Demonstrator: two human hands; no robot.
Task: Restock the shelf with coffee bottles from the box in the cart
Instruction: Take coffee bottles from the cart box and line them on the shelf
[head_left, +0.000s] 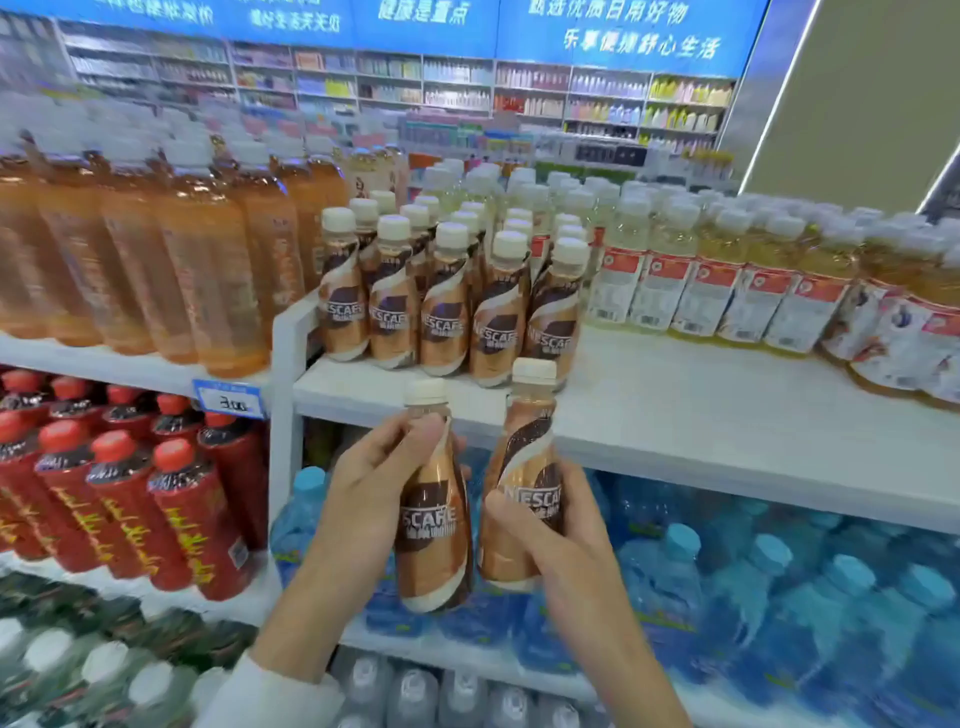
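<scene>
My left hand grips one brown-and-cream Nescafe coffee bottle with a white cap, held upright in front of the shelf edge. My right hand grips a second coffee bottle beside it, a little higher. Both bottles hang just below and in front of the white top shelf. On that shelf stand several rows of the same coffee bottles, with bare shelf surface in front of them and to their right. The cart and box are out of view.
Tall orange drink bottles fill the shelf to the left, behind a white divider. Pale yellow drinks stand to the right. Red bottles and blue water bottles fill the lower shelves.
</scene>
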